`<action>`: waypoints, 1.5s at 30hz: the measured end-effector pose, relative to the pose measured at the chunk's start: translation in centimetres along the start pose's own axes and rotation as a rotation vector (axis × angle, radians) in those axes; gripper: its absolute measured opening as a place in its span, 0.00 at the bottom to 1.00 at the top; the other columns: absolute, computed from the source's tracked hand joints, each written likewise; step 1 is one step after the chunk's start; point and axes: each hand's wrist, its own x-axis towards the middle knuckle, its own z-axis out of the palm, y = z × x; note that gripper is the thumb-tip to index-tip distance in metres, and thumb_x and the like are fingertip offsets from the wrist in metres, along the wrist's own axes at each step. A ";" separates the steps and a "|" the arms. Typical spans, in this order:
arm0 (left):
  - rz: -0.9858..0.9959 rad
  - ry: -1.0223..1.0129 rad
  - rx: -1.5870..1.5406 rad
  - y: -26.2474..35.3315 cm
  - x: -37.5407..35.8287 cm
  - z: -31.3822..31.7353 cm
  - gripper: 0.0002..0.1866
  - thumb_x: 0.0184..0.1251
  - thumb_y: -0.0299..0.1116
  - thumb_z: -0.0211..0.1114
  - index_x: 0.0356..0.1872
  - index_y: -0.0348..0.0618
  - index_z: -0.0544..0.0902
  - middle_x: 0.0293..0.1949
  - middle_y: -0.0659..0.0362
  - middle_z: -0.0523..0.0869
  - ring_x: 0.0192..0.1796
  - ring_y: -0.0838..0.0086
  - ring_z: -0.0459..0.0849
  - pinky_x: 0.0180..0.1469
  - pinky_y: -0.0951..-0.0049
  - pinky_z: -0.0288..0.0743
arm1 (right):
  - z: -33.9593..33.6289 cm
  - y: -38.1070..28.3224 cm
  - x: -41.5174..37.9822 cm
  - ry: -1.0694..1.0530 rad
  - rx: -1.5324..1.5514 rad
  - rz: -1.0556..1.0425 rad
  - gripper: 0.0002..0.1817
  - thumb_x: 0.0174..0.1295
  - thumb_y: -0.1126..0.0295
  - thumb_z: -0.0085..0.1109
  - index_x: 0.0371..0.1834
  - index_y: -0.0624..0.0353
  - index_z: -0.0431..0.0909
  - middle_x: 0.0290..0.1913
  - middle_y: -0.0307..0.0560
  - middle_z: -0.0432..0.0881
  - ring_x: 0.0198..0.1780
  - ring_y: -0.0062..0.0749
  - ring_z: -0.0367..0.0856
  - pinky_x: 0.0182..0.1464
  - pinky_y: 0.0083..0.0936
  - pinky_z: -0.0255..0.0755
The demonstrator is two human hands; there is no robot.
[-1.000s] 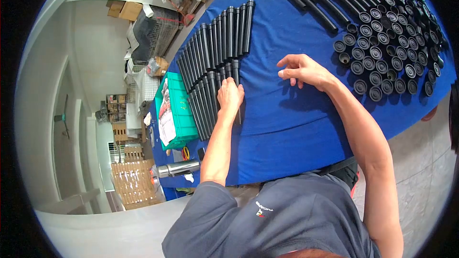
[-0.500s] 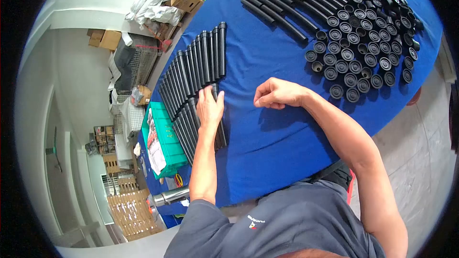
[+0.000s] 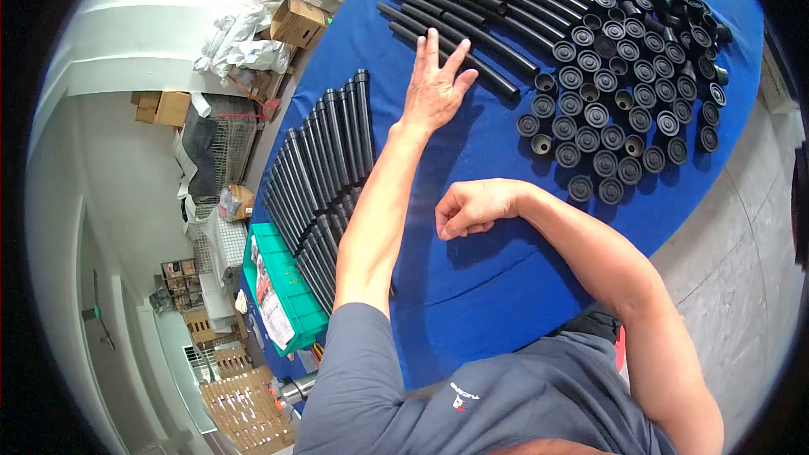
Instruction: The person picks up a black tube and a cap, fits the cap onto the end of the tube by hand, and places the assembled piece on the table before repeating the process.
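Blue cloth-covered table [image 3: 497, 286]: we see open cloth in the middle, between a row of short black ribbed plastic tubes [image 3: 324, 152] at the table's left edge and a cluster of round black plastic caps [image 3: 624, 84] toward the right edge. Long black matte hoses [image 3: 489, 8] lie side by side across the far end. Left hand [image 3: 434, 84] is stretched out on a straight arm, palm down, fingers spread wide & gripping nothing; fingertips reach the nearest long hose, tho we can't tell if they touch. Right hand [image 3: 472, 206] rests on bare cloth near the centre, curled to a loose fist, forearm bent across the body; can't tell whether anything is inside. Green plastic crate [image 3: 282, 278] sits below the table's left edge, w/ cardboard boxes [image 3: 295, 21] further back.
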 end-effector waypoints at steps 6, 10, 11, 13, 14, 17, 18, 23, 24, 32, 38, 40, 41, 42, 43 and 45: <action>-0.052 0.062 -0.069 -0.5 -1.0 1.4 0.26 0.78 0.57 0.60 0.70 0.59 0.82 0.79 0.34 0.63 0.80 0.38 0.62 0.78 0.49 0.64 | 0.0 0.3 0.2 -0.015 0.028 -0.010 0.10 0.65 0.66 0.68 0.42 0.62 0.86 0.24 0.32 0.77 0.21 0.14 0.70 0.21 0.18 0.62; -0.076 0.168 -0.102 -1.1 -2.0 1.7 0.26 0.77 0.58 0.60 0.67 0.56 0.83 0.77 0.36 0.67 0.78 0.38 0.66 0.77 0.49 0.66 | 0.1 0.0 0.2 -0.003 0.010 -0.002 0.10 0.65 0.67 0.68 0.43 0.63 0.86 0.23 0.32 0.77 0.21 0.14 0.70 0.21 0.18 0.62; -0.096 0.203 -0.130 -1.2 -2.1 1.8 0.27 0.77 0.59 0.60 0.67 0.56 0.83 0.77 0.36 0.67 0.78 0.38 0.65 0.77 0.49 0.66 | 0.1 0.0 0.2 -0.005 0.014 -0.004 0.10 0.65 0.67 0.68 0.43 0.63 0.86 0.23 0.32 0.77 0.21 0.14 0.71 0.21 0.18 0.62; -0.112 0.203 -0.130 -1.5 -2.3 2.0 0.28 0.77 0.60 0.60 0.67 0.56 0.84 0.77 0.36 0.67 0.79 0.38 0.64 0.77 0.48 0.65 | 0.2 0.1 0.2 -0.009 0.020 -0.009 0.10 0.65 0.67 0.68 0.43 0.63 0.86 0.24 0.32 0.77 0.22 0.14 0.71 0.21 0.17 0.62; -0.109 0.168 -0.102 -1.7 -2.3 2.1 0.29 0.77 0.61 0.59 0.67 0.56 0.84 0.77 0.36 0.67 0.79 0.37 0.64 0.77 0.48 0.64 | 0.2 0.1 0.3 -0.008 0.019 -0.012 0.11 0.65 0.67 0.68 0.43 0.63 0.86 0.24 0.32 0.77 0.22 0.14 0.71 0.21 0.17 0.62; -0.128 0.088 -0.049 -2.1 -2.3 2.3 0.30 0.76 0.62 0.59 0.68 0.55 0.83 0.78 0.35 0.64 0.79 0.35 0.62 0.79 0.47 0.61 | 0.0 0.3 0.4 -0.004 0.014 -0.016 0.11 0.65 0.67 0.68 0.43 0.63 0.86 0.24 0.32 0.78 0.22 0.14 0.71 0.21 0.17 0.63; -0.137 0.115 -0.058 -2.0 -2.5 2.3 0.29 0.77 0.61 0.60 0.69 0.55 0.83 0.78 0.35 0.65 0.79 0.35 0.62 0.79 0.48 0.61 | 0.0 0.3 0.4 -0.003 0.011 -0.015 0.11 0.65 0.67 0.68 0.43 0.63 0.86 0.24 0.32 0.78 0.22 0.14 0.71 0.22 0.17 0.63; -0.236 0.206 -0.100 -1.5 -3.5 2.3 0.29 0.79 0.54 0.60 0.71 0.46 0.79 0.74 0.33 0.71 0.78 0.34 0.65 0.79 0.48 0.61 | -0.1 0.7 0.6 -0.007 0.012 -0.038 0.11 0.62 0.63 0.69 0.39 0.59 0.86 0.25 0.34 0.78 0.21 0.17 0.73 0.21 0.19 0.65; -0.241 0.215 -0.098 -1.5 -4.1 2.4 0.30 0.79 0.53 0.60 0.71 0.44 0.79 0.73 0.33 0.72 0.78 0.34 0.65 0.79 0.48 0.61 | -0.1 0.7 0.7 -0.014 0.010 -0.040 0.11 0.62 0.63 0.69 0.39 0.59 0.86 0.25 0.34 0.78 0.22 0.17 0.73 0.21 0.19 0.65; -0.125 0.175 -0.085 2.5 -8.2 0.5 0.27 0.78 0.45 0.64 0.69 0.39 0.79 0.69 0.34 0.77 0.72 0.37 0.75 0.74 0.49 0.69 | 0.7 0.9 1.1 -0.147 -0.132 -0.047 0.12 0.62 0.64 0.71 0.41 0.62 0.86 0.26 0.35 0.79 0.23 0.19 0.73 0.23 0.22 0.66; -0.052 0.129 -0.270 5.8 -9.5 -2.1 0.21 0.72 0.39 0.70 0.59 0.38 0.85 0.59 0.41 0.86 0.63 0.45 0.84 0.67 0.53 0.77 | 2.1 1.3 1.5 -0.416 -0.169 0.014 0.11 0.61 0.66 0.71 0.40 0.62 0.86 0.26 0.34 0.80 0.23 0.18 0.73 0.23 0.22 0.66; -0.068 0.223 -0.226 5.6 -8.6 -2.4 0.20 0.71 0.39 0.71 0.58 0.37 0.85 0.57 0.43 0.88 0.62 0.46 0.84 0.66 0.53 0.77 | 2.5 1.7 1.7 -0.446 -0.124 0.033 0.11 0.60 0.66 0.71 0.39 0.62 0.86 0.25 0.34 0.79 0.23 0.17 0.73 0.23 0.21 0.65; -0.083 0.266 -0.154 4.8 -7.7 -2.2 0.21 0.73 0.38 0.70 0.61 0.38 0.84 0.60 0.44 0.86 0.65 0.51 0.84 0.68 0.57 0.76 | 2.7 1.8 1.8 -0.456 -0.116 0.033 0.11 0.60 0.65 0.71 0.39 0.62 0.86 0.25 0.34 0.79 0.23 0.17 0.73 0.23 0.21 0.65; -0.166 0.289 -0.161 4.4 -6.7 -1.8 0.24 0.73 0.43 0.71 0.64 0.41 0.84 0.65 0.39 0.82 0.70 0.47 0.79 0.72 0.55 0.71 | 2.7 1.9 1.8 -0.466 -0.109 0.034 0.11 0.60 0.65 0.71 0.38 0.62 0.86 0.25 0.34 0.79 0.23 0.17 0.73 0.23 0.21 0.65; -0.168 0.291 -0.108 3.8 -5.8 -1.3 0.25 0.73 0.46 0.70 0.64 0.43 0.84 0.67 0.37 0.79 0.72 0.44 0.75 0.74 0.53 0.68 | 2.7 1.9 1.8 -0.454 -0.105 0.033 0.11 0.60 0.65 0.71 0.38 0.62 0.86 0.25 0.34 0.79 0.23 0.17 0.73 0.23 0.21 0.65; -0.155 0.264 -0.057 2.4 -4.1 0.1 0.28 0.72 0.53 0.69 0.65 0.47 0.84 0.71 0.33 0.75 0.76 0.39 0.69 0.78 0.50 0.62 | 2.6 1.8 1.8 -0.428 -0.098 0.032 0.11 0.60 0.65 0.71 0.38 0.62 0.85 0.25 0.34 0.79 0.23 0.17 0.73 0.22 0.21 0.65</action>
